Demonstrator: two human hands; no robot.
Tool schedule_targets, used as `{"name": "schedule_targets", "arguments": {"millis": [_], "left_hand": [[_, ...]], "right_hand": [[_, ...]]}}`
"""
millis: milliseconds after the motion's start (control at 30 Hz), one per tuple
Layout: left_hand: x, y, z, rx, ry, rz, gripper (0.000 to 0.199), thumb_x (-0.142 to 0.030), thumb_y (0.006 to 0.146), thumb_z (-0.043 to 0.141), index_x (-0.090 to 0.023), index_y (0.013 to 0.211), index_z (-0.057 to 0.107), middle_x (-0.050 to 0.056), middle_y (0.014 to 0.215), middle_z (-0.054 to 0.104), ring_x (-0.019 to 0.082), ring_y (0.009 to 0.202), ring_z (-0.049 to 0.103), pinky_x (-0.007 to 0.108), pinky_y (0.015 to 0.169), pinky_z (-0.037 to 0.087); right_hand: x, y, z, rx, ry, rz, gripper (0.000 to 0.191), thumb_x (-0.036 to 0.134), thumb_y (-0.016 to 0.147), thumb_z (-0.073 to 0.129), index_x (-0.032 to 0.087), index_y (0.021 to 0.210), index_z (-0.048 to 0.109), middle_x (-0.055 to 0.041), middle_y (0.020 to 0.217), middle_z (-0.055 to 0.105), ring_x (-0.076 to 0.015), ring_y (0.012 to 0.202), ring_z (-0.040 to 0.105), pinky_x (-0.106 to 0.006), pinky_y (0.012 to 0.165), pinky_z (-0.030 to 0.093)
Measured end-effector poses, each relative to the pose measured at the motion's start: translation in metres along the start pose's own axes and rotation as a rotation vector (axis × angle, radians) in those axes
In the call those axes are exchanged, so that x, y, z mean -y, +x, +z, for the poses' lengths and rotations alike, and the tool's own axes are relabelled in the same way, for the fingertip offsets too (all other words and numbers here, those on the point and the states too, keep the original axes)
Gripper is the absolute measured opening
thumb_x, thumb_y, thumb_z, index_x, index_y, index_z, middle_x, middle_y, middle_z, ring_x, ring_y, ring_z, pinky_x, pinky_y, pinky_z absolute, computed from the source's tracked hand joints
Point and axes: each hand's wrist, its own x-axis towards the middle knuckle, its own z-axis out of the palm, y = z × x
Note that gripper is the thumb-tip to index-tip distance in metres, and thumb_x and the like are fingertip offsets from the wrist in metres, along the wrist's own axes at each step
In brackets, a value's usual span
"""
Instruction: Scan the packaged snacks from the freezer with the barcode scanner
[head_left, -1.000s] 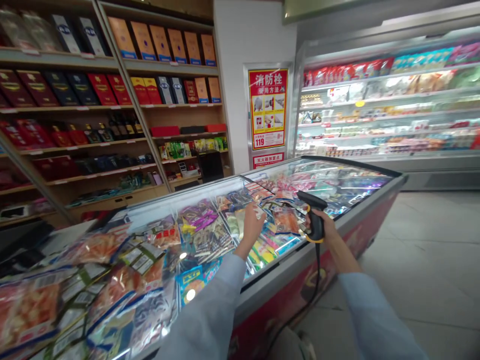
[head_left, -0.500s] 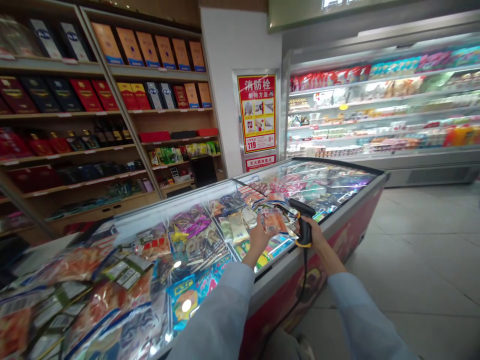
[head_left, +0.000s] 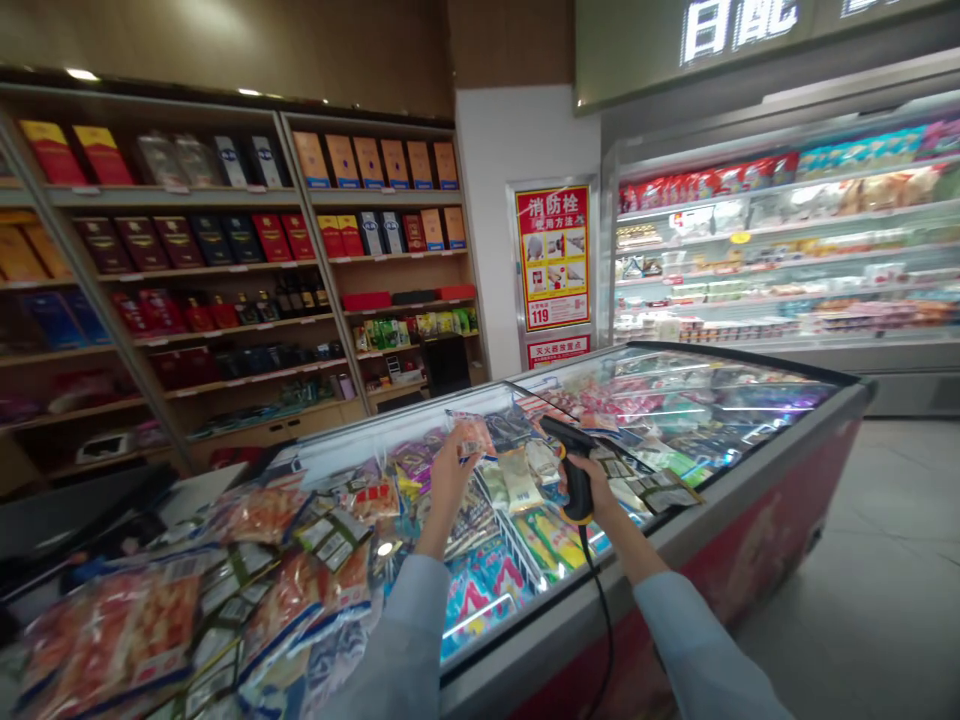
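My left hand (head_left: 448, 485) rises over a chest freezer and pinches a small printed snack packet (head_left: 472, 436) by its edge. My right hand (head_left: 594, 492) grips a black handheld barcode scanner (head_left: 574, 468) with a yellow band, its head tilted up and to the left. The scanner's black cord (head_left: 601, 600) hangs down past the freezer's silver rim (head_left: 757, 470). Between my hands and below them lie colourful snack bags (head_left: 517, 480) behind the glass. The packet and scanner are apart.
Heaped bags of packed food (head_left: 150, 620) fill the lower left. Wooden shelves of boxed goods (head_left: 225, 240) stand behind, with a red fire-hydrant sign (head_left: 553, 258) on the wall. A lit refrigerated display case (head_left: 787, 240) stands right, beside a tiled floor (head_left: 885, 600).
My left hand has carried the packet left, away from the scanner. The view has tilted up and shifted, showing more shelving and a lit sign above the display case.
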Motion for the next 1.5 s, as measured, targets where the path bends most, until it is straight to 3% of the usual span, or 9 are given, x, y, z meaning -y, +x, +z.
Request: {"name": "schedule_targets", "arguments": {"millis": [133,233,433,800,1267,1400,1500], "left_hand": [[0.042,-0.007,-0.019,-0.253,0.043,-0.018,0.052,-0.033,0.086,0.06,-0.02,0.135,0.049,0.008,0.103,0.066,0.022,0.092,0.063,0.035,0.084,0.048],[0.062,-0.011,-0.022,-0.395,0.1,-0.068,0.052,-0.037,0.089,0.056,-0.019,0.137,0.047,0.008,0.101,0.066,0.023,0.093,0.063,0.037,0.084,0.049],[0.081,-0.016,-0.019,-0.396,0.291,-0.02,0.046,-0.033,0.09,0.055,-0.021,0.134,0.052,0.011,0.11,0.067,0.026,0.099,0.062,0.041,0.089,0.047],[0.081,-0.016,-0.019,-0.405,0.342,0.035,0.048,-0.033,0.092,0.052,-0.02,0.137,0.046,0.008,0.104,0.07,0.023,0.096,0.064,0.044,0.099,0.04],[0.075,-0.016,-0.022,-0.383,0.374,0.012,0.043,-0.031,0.093,0.051,-0.02,0.134,0.049,0.007,0.102,0.07,0.022,0.092,0.064,0.041,0.098,0.039],[0.066,-0.014,-0.033,-0.41,0.397,0.01,0.045,-0.034,0.092,0.052,-0.018,0.134,0.049,0.009,0.103,0.07,0.022,0.095,0.063,0.041,0.099,0.037],[0.053,-0.012,-0.055,-0.489,0.419,-0.003,0.044,-0.038,0.093,0.051,-0.018,0.132,0.052,0.009,0.102,0.069,0.023,0.096,0.062,0.04,0.098,0.037]], "right_hand": [[-0.03,0.008,0.046,0.195,-0.001,0.057,0.03,0.045,0.068,0.07,0.018,0.074,0.057,0.0027,0.047,0.055,-0.0116,0.037,0.05,-0.024,0.038,0.039],[-0.047,0.01,0.064,0.295,-0.064,0.166,0.033,0.045,0.066,0.072,0.018,0.075,0.057,0.0026,0.047,0.056,-0.0113,0.036,0.05,-0.023,0.037,0.039],[-0.062,0.012,0.068,0.402,-0.214,0.236,0.038,0.049,0.063,0.075,0.017,0.078,0.059,0.002,0.046,0.058,-0.0117,0.034,0.05,-0.023,0.035,0.038],[-0.06,0.01,0.061,0.411,-0.078,0.262,0.037,0.047,0.064,0.075,0.018,0.073,0.054,0.0028,0.046,0.056,-0.0102,0.035,0.048,-0.023,0.038,0.039],[-0.053,0.005,0.061,0.393,-0.059,0.298,0.031,0.043,0.067,0.073,0.019,0.072,0.054,0.0028,0.049,0.055,-0.0111,0.039,0.049,-0.024,0.041,0.038],[-0.051,0.003,0.062,0.378,-0.027,0.306,0.029,0.043,0.067,0.071,0.019,0.077,0.057,0.0026,0.049,0.054,-0.0123,0.04,0.049,-0.025,0.041,0.038],[-0.051,0.003,0.07,0.392,0.031,0.33,0.027,0.043,0.07,0.067,0.019,0.079,0.058,0.0024,0.049,0.053,-0.013,0.041,0.049,-0.024,0.04,0.036]]}}
